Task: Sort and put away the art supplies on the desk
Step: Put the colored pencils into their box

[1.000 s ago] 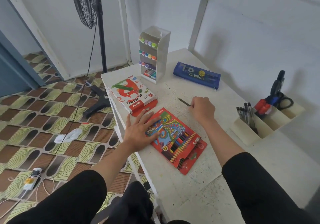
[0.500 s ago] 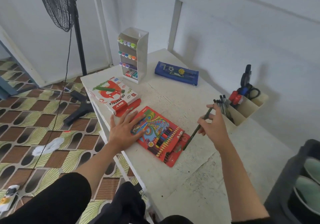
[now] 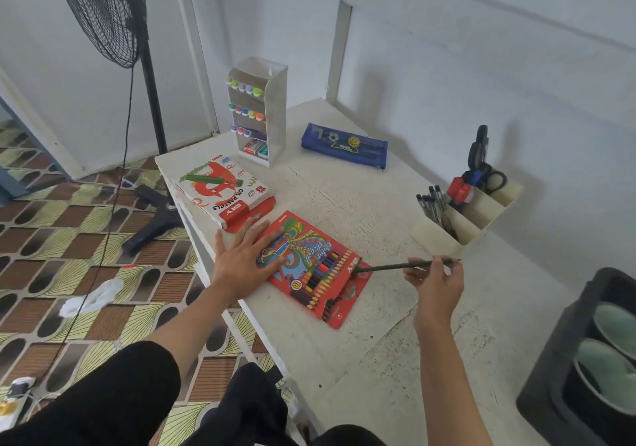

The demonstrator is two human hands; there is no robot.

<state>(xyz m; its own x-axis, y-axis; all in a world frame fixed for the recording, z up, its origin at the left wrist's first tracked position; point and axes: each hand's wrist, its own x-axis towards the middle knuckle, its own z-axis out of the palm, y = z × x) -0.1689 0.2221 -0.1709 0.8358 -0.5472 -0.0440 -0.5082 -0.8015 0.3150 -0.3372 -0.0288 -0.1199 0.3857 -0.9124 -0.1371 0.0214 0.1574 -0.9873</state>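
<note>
A second ago my right hand was closing over the dark green pencil where it lay loose on the desk, further back towards the blue pencil case. Now I have lifted it clear and swung it round. I pinch it near its far end between thumb and fingertips, my other fingers loosely curled. It lies almost level, with its point at the open end of the coloured pencil box. My left hand has not moved in that time. It lies flat with the fingers spread and straight, the palm on the desk edge and the fingertips pressing on the near side of the box, so the box should not slide when I push the pencil in. From this angle I cannot say whether the point has entered its slot or is only touching the flap, because the red card and the dark shaft run together there. Either way, I think the stray pencil is nearly home. What remains is to line it up with the row of pencils showing in the window and slide it in without buckling the flap. The oil pastels box sits just behind my left hand, shut, with a red piece poking out beneath it. The marker stand and the cream organiser with its pens and scissors look already in order, so this box may be among the last things to close up.
</note>
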